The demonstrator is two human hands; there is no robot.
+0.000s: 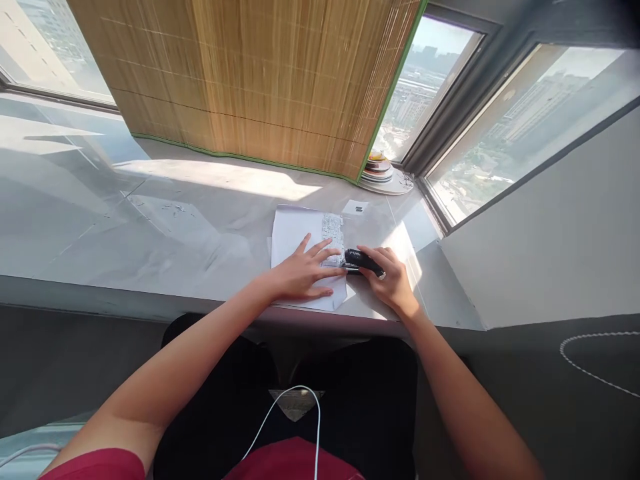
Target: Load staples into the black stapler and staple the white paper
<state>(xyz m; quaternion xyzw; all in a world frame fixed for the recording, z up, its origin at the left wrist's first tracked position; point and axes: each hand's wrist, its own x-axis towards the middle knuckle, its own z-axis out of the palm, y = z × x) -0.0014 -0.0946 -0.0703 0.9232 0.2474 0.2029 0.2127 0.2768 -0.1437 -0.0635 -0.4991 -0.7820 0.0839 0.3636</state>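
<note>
A white sheet of paper (pixel 290 233) lies on the pale window ledge (pixel 150 227) near its front edge. My left hand (pixel 305 272) rests flat on the sheet with fingers spread, pressing it down. My right hand (pixel 393 280) grips a black stapler (pixel 363 261) at the sheet's right edge. A smaller printed slip (pixel 333 233) lies on the sheet beside the stapler's nose.
A small white card (pixel 356 207) lies behind the paper. A stack of plates (pixel 381 172) sits at the back right corner by the window. A bamboo blind (pixel 260 80) hangs behind the ledge. Loose staples (pixel 175 209) are scattered to the left. A white cable (pixel 295 413) crosses my lap.
</note>
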